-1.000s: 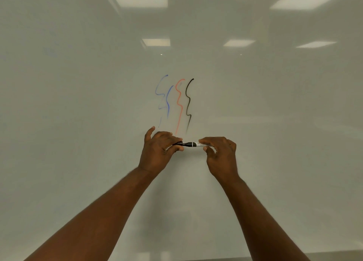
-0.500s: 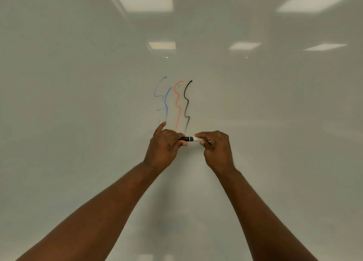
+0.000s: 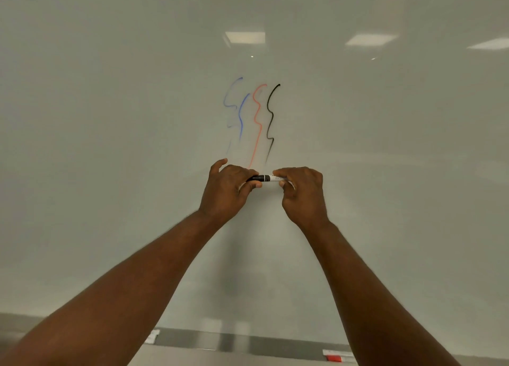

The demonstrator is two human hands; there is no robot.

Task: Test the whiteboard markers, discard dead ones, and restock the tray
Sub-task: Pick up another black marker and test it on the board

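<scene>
Both hands hold one black whiteboard marker (image 3: pixel 266 178) level in front of the whiteboard (image 3: pixel 110 145). My left hand (image 3: pixel 230 190) grips its black cap end, index finger lifted. My right hand (image 3: pixel 301 193) pinches the white barrel. The cap sits against the barrel. Above the hands the board carries test squiggles: two faint blue lines (image 3: pixel 237 109), an orange-red line (image 3: pixel 257 123) and a dark black line (image 3: pixel 271 120).
The grey marker tray (image 3: pixel 248 343) runs along the board's lower edge. On it lie a white marker (image 3: pixel 152 337) near my left forearm and a red-labelled marker (image 3: pixel 337 356) by my right forearm. Ceiling lights reflect in the board.
The hands have come closer together along the marker, so less of it shows between them. The camera has tipped down, bringing the tray into view.
</scene>
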